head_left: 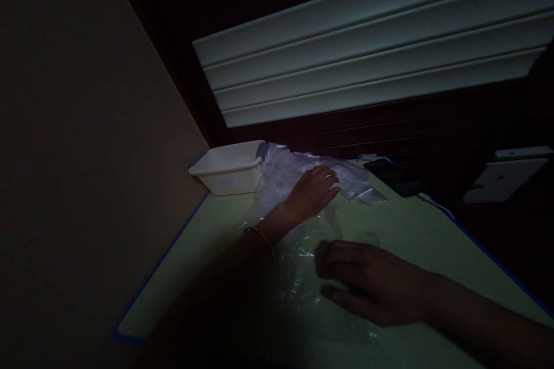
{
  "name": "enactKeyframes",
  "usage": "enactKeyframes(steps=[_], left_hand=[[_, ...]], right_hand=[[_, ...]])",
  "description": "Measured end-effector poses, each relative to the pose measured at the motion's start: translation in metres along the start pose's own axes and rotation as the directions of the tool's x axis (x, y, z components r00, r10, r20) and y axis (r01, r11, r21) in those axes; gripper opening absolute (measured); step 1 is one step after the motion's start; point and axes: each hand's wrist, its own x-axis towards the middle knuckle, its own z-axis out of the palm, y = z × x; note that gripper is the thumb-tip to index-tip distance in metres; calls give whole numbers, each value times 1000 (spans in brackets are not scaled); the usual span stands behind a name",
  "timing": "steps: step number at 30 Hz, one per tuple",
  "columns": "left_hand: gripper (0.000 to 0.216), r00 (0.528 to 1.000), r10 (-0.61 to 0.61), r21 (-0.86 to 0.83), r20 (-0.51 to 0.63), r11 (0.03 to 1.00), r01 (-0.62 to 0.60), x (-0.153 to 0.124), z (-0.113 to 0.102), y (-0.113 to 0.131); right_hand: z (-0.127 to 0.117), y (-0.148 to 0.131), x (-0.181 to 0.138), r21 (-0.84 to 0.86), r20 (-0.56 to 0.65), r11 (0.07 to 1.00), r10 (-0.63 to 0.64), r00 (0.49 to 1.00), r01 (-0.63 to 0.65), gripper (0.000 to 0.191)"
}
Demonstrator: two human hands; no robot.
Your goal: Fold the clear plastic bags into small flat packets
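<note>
The scene is dim. My left hand (pixel 312 191) reaches forward and lies palm down on a heap of clear plastic bags (pixel 289 176), fingers stretched out over the crinkled film. Nearer to me, my right hand (pixel 367 288) lies flat on another clear plastic bag (pixel 298 277) spread on the pale green table (pixel 415 225), with its fingers extended to the left. A thin bracelet circles my left wrist. Neither hand grips anything that I can see.
A white plastic tub (pixel 229 170) stands at the table's far left corner, beside the heap of bags. A dark phone (pixel 392 176) with a white cable lies at the far right edge. Blue tape lines the table's edges. A wall stands left, a slatted blind behind.
</note>
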Motion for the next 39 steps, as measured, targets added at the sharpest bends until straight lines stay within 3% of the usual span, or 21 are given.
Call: enactKeyframes(steps=[5, 9, 14, 18, 23, 29, 37, 39], left_hand=[[24, 999, 25, -31, 32, 999, -24, -28, -42, 8], [21, 999, -23, 17, 30, 1000, 22, -66, -58, 5], [19, 987, -162, -15, -17, 987, 162, -104, -57, -5], [20, 969, -246, -114, -31, 964, 241, -115, -51, -2], [31, 966, -258, -201, 8, 946, 254, -117, -49, 14], [33, 984, -108, -190, 145, 972, 135, -127, -48, 11], [26, 949, -260, -123, 180, 951, 284, -135, -57, -4], [24, 932, -318, -74, 173, 940, 334, -135, -61, -4]], right_hand=[[0, 2, -1, -38, -45, 999, 37, 998, -39, 31], [3, 6, -3, -118, -70, 986, 109, 992, -117, 38], [1, 10, -3, -142, -102, 982, 111, 989, -125, 32], [-4, 10, -2, -119, -129, 986, 99, 987, -114, 29], [-7, 9, -2, -144, -116, 982, 109, 987, -125, 28], [-8, 12, -3, -164, -119, 977, 116, 986, -135, 27], [-9, 18, -7, -155, -93, 977, 131, 987, -145, 24], [-8, 18, -7, -149, -144, 978, 126, 982, -147, 24]])
